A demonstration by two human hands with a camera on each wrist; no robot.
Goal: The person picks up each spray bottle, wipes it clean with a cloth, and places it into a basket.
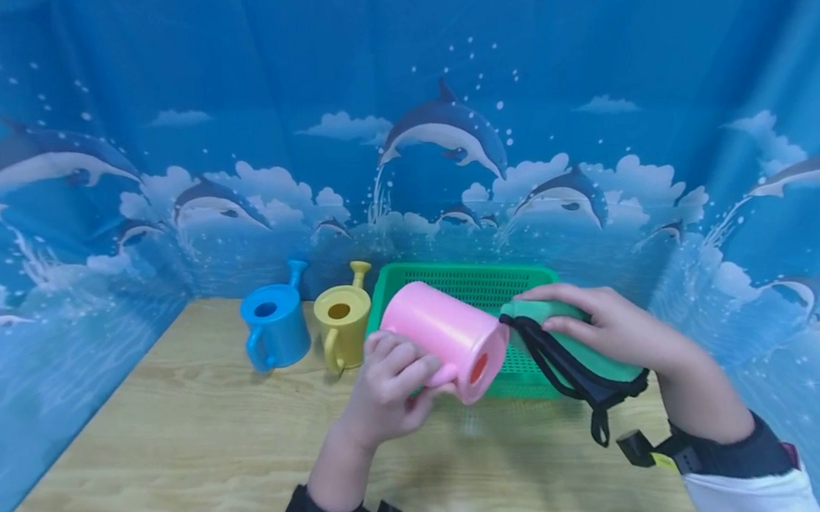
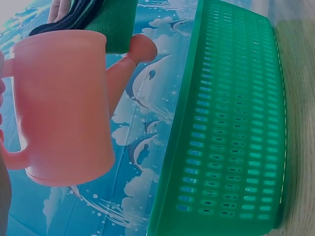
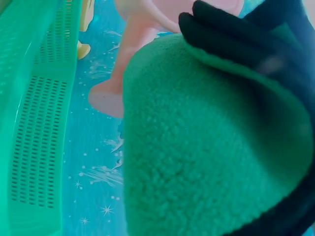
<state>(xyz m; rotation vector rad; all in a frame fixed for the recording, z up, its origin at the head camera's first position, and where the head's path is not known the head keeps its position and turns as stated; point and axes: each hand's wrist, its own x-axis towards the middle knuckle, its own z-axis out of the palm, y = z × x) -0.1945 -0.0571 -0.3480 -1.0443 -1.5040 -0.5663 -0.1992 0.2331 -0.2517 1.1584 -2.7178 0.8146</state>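
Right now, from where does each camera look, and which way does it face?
Head: worn on the head, facing forward and down; the left hand, right hand and white sleeves show.
Left wrist: worn there, facing the pink watering can and green basket; part of the left hand shows at the left edge, the right hand's fingers at the top.
Right wrist: worn there, facing the green cloth; no hand is clear.
Shared: both wrist views show can, cloth and basket.

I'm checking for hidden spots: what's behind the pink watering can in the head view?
The green basket: its rim and slotted wall show. The part directly behind the pink watering can is covered and cannot be seen.
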